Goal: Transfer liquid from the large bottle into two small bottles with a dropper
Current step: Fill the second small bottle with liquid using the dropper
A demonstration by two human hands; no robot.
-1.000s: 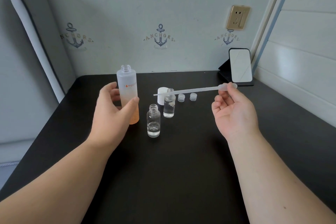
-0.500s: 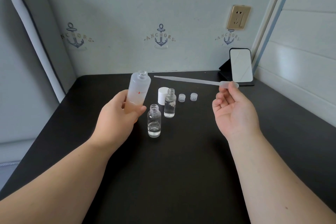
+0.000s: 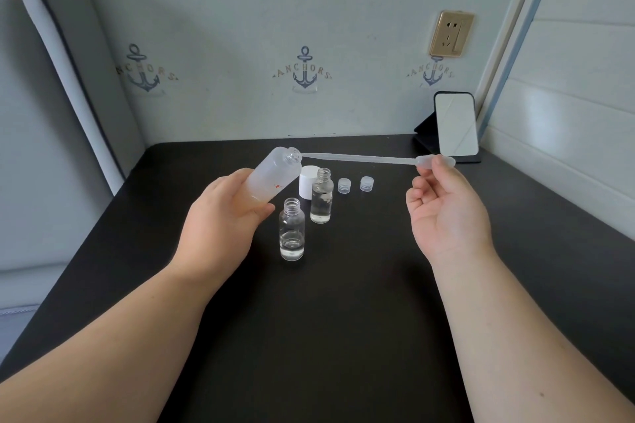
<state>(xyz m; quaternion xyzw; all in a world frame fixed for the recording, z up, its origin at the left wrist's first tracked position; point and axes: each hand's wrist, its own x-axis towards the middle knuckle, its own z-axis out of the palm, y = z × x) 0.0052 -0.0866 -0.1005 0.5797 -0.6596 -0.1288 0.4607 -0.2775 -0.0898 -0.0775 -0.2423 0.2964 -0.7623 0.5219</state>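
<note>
My left hand (image 3: 223,216) grips the large frosted bottle (image 3: 275,173), lifted off the table and tilted with its open mouth toward the right. My right hand (image 3: 446,209) pinches the bulb of a long clear dropper (image 3: 364,159), held nearly level. The dropper's tip is right at the bottle's mouth. Two small clear bottles stand open on the black table (image 3: 343,302): the near one (image 3: 292,233) holds a little liquid, the far one (image 3: 322,196) holds more.
A white cap (image 3: 307,182) stands behind the small bottles, with two small clear caps (image 3: 344,185) (image 3: 367,183) to its right. A small mirror on a stand (image 3: 455,125) sits at the back right corner by the wall. A grey cushion edges the table's left side.
My left hand took hold of the large bottle, lifted it and tilted it to the right. The dropper's tip swung up and left to the bottle's mouth.
</note>
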